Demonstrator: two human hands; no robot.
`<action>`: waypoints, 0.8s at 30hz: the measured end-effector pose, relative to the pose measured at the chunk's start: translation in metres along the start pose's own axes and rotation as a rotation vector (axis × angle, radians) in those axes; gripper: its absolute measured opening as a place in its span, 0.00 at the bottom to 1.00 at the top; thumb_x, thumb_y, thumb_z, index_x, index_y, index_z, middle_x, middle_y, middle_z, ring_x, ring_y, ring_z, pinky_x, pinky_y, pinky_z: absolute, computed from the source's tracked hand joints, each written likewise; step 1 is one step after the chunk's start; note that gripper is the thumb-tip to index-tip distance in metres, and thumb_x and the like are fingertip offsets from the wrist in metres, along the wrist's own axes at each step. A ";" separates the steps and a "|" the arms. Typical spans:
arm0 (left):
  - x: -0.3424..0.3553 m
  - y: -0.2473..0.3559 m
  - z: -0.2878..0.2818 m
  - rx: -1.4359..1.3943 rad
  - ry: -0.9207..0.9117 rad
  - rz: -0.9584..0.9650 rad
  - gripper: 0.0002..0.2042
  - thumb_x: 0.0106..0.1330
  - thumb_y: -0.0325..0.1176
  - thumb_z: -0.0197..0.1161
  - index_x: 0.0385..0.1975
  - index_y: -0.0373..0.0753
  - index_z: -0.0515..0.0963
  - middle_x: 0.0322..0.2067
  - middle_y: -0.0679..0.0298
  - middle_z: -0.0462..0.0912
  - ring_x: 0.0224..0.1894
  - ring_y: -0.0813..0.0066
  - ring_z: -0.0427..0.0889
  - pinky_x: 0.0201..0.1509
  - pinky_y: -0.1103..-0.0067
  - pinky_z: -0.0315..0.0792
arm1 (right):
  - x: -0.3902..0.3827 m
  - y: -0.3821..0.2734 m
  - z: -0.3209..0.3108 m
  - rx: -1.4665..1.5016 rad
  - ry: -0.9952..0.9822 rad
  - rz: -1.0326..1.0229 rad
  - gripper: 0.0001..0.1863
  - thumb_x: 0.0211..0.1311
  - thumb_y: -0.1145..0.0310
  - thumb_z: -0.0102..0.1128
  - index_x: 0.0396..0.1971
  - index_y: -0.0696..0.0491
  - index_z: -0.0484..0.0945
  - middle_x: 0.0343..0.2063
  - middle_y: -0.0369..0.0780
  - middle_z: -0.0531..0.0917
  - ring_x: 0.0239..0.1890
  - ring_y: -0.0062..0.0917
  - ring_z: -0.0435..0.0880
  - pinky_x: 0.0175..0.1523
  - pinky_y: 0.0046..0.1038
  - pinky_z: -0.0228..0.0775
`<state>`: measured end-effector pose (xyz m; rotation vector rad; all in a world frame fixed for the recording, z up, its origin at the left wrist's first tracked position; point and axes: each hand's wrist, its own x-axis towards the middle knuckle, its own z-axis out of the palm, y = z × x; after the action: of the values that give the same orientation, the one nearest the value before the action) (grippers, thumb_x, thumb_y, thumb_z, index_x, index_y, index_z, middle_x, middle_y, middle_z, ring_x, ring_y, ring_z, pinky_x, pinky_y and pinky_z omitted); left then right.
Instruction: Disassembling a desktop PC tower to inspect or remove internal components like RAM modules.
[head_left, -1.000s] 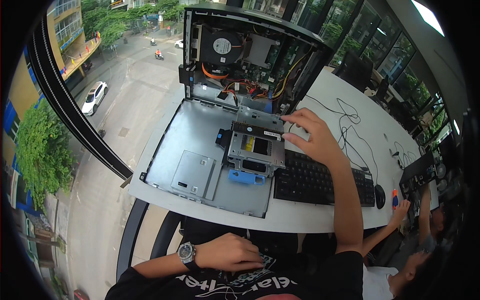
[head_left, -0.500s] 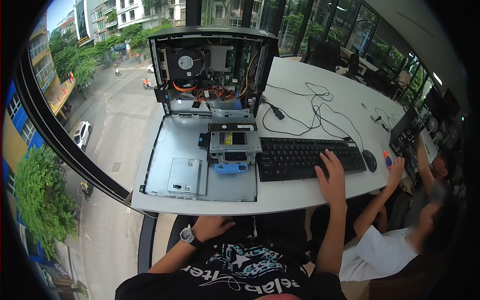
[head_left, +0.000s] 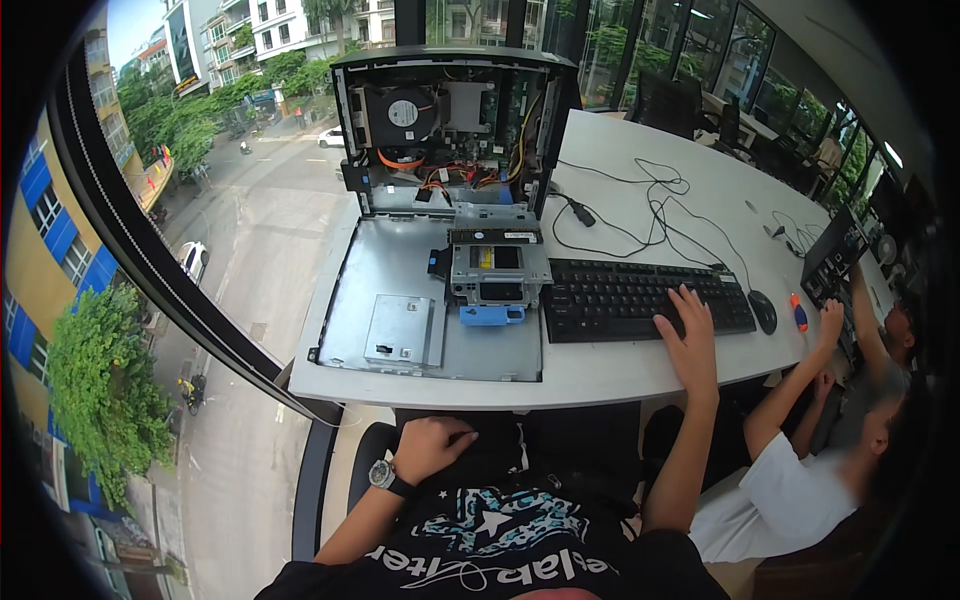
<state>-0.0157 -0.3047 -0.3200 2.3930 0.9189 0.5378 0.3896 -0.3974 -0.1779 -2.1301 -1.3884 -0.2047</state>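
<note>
My right hand (head_left: 690, 335) rests on the right part of a black keyboard (head_left: 600, 297), fingers spread and holding nothing. My left hand (head_left: 432, 450), with a watch (head_left: 381, 474) on its wrist, lies near my lap before the table edge; its fingers curl loosely and nothing shows in them. Left of the keyboard lies a flat metal panel (head_left: 385, 258). On it sits a metal drive bracket (head_left: 478, 290) with a blue latch (head_left: 492, 316), and a memory stick (head_left: 495, 237) lies across its top. Behind stands an opened desktop computer case (head_left: 455, 125) showing its fan (head_left: 403, 113) and coloured wires.
A black mouse (head_left: 763, 312) lies right of the keyboard. Black cables (head_left: 655, 215) loop over the white table (head_left: 600, 375) behind it. At the right, a person in a white sleeve (head_left: 790, 500) sits near a red-and-blue tool (head_left: 798, 312) and another computer case (head_left: 835, 258). Window glass borders the left.
The view has shifted, so the table appears farther right and slightly higher. My left hand now shows more fully, its fingers more curled. My right hand stays on the keyboard.
</note>
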 end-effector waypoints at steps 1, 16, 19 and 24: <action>-0.002 0.002 0.000 -0.036 0.002 0.020 0.10 0.64 0.44 0.69 0.32 0.46 0.89 0.28 0.62 0.88 0.31 0.61 0.87 0.34 0.70 0.78 | -0.001 0.001 0.001 0.001 0.001 -0.007 0.31 0.71 0.51 0.60 0.66 0.55 0.75 0.71 0.47 0.70 0.77 0.39 0.60 0.82 0.41 0.40; -0.026 -0.003 0.001 0.032 0.056 -0.032 0.10 0.65 0.42 0.68 0.33 0.44 0.89 0.30 0.62 0.89 0.32 0.60 0.87 0.36 0.69 0.78 | -0.003 0.003 0.010 -0.058 -0.002 -0.048 0.29 0.77 0.50 0.51 0.68 0.54 0.73 0.72 0.46 0.69 0.77 0.40 0.60 0.81 0.42 0.41; -0.026 -0.003 0.002 0.030 0.053 -0.025 0.10 0.64 0.42 0.68 0.33 0.44 0.89 0.31 0.62 0.88 0.33 0.60 0.87 0.37 0.69 0.79 | -0.004 0.006 0.010 -0.100 -0.002 -0.043 0.29 0.77 0.49 0.50 0.68 0.54 0.73 0.72 0.46 0.69 0.77 0.40 0.60 0.81 0.42 0.41; -0.025 0.001 0.000 0.027 0.054 -0.046 0.10 0.64 0.42 0.68 0.33 0.43 0.89 0.31 0.62 0.88 0.33 0.60 0.87 0.37 0.69 0.79 | -0.005 0.002 0.009 -0.091 0.013 -0.039 0.29 0.77 0.49 0.50 0.68 0.54 0.73 0.71 0.47 0.70 0.76 0.40 0.60 0.81 0.42 0.41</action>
<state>-0.0319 -0.3227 -0.3238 2.3862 1.0077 0.5781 0.3879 -0.3974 -0.1884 -2.1718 -1.4393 -0.3017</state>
